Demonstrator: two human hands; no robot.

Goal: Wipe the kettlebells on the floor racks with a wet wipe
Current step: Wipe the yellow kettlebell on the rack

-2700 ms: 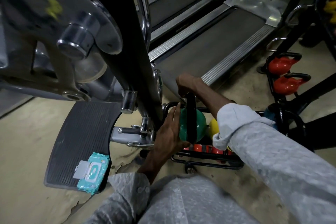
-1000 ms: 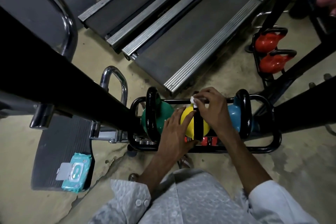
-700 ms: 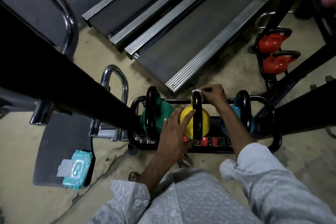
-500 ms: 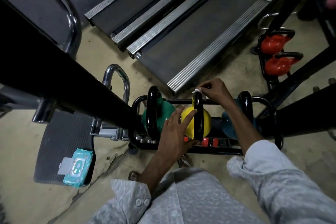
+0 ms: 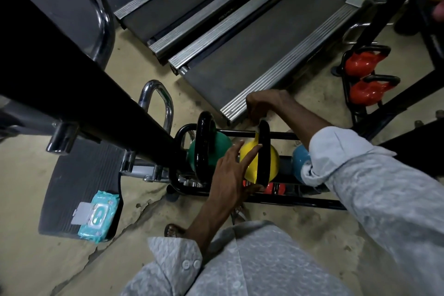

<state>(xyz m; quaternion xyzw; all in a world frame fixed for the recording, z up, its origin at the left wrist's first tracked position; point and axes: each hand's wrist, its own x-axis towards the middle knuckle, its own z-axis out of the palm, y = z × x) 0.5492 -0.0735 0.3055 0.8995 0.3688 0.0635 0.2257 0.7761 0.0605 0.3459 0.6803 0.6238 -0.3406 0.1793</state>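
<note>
Fingers (image 5: 249,155) of left hand (image 5: 228,175) were straight and spread, pressed against yellow kettlebell (image 5: 273,163). It sat in floor rack (image 5: 300,202) between green kettlebell (image 5: 221,149) and blue kettlebell (image 5: 299,156). Right hand (image 5: 264,106) fingers curled tight onto far end of its black handle (image 5: 263,151).

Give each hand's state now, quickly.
Left hand: open, straight fingers on the yellow kettlebell.
Right hand: fingers curled at its black handle; what they hold cannot be told.
</note>
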